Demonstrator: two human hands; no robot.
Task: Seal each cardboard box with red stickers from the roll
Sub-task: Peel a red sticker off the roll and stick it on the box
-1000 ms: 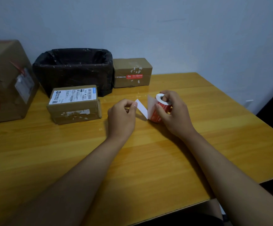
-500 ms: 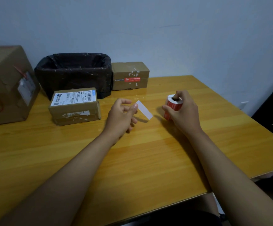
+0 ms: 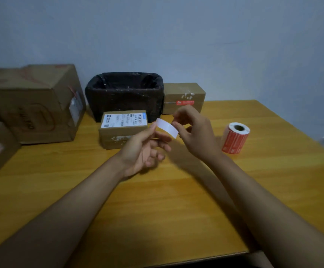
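Sticker strip (image 3: 167, 127) pinched between left hand (image 3: 144, 149) and right hand (image 3: 193, 132), white side up

The room is dim, with a flat bluish cast on the wall. Soft shadows fall from both forearms onto the wooden table (image 3: 176, 200), darkest just beside the right hand (image 3: 194, 132). Both hands smear slightly with motion blur. Left of the table's middle, the boxes look soft and bowed by wide-angle distortion. No glare shows on the table.
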